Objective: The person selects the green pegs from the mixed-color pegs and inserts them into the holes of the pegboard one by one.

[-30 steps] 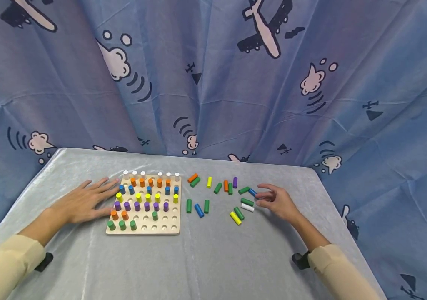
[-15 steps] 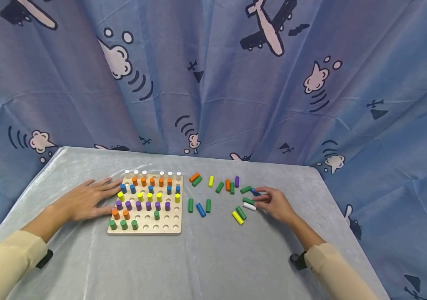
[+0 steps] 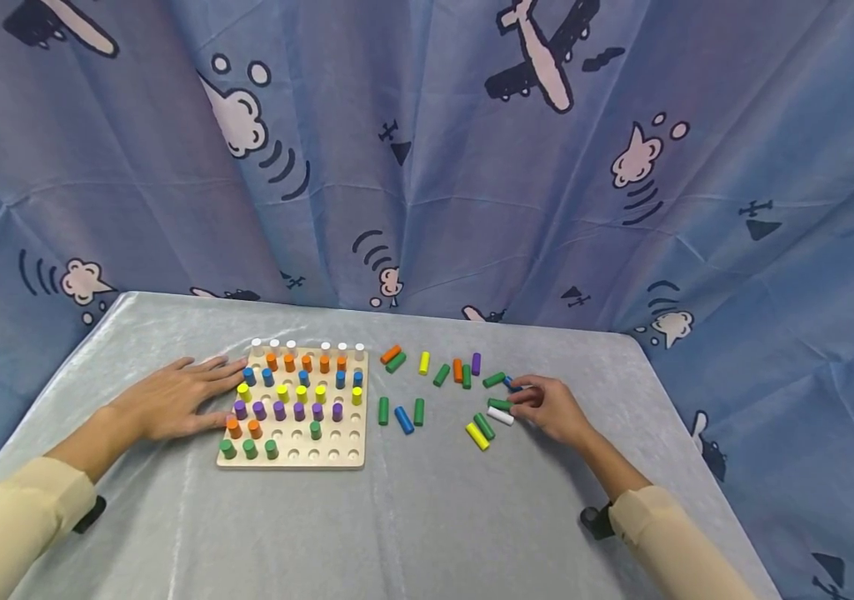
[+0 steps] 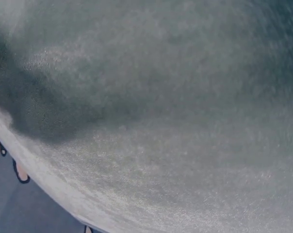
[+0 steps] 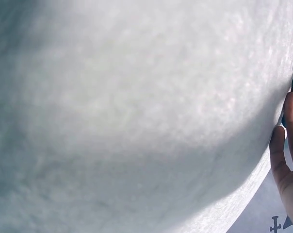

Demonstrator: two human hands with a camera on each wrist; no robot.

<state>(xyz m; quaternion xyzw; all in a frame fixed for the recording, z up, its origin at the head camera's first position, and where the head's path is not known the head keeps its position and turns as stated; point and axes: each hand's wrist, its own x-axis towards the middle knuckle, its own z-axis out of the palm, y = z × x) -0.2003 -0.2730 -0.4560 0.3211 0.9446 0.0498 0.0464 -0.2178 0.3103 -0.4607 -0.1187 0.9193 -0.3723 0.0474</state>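
My left hand lies flat with spread fingers at the left edge of a wooden pegboard, its fingertips touching that edge. Rows of white, orange, blue, yellow, purple and green pegs stand upright in the board. To the right, my right hand is lowered over loose pegs, its fingers bent. Its fingertips partly cover a blue peg and reach the right end of a green peg. Whether they pinch either one is hidden. A white peg lies just in front. In the right wrist view only some fingers show.
Several loose pegs lie between board and right hand, among them a yellow peg, a blue peg, a purple peg and an orange peg. A grey cloth covers the table; a blue curtain hangs behind.
My right hand has moved slightly left onto the blue and green pegs, and its fingers have drawn closer together. The left hand keeps its place by the board. The head view has shifted slightly.
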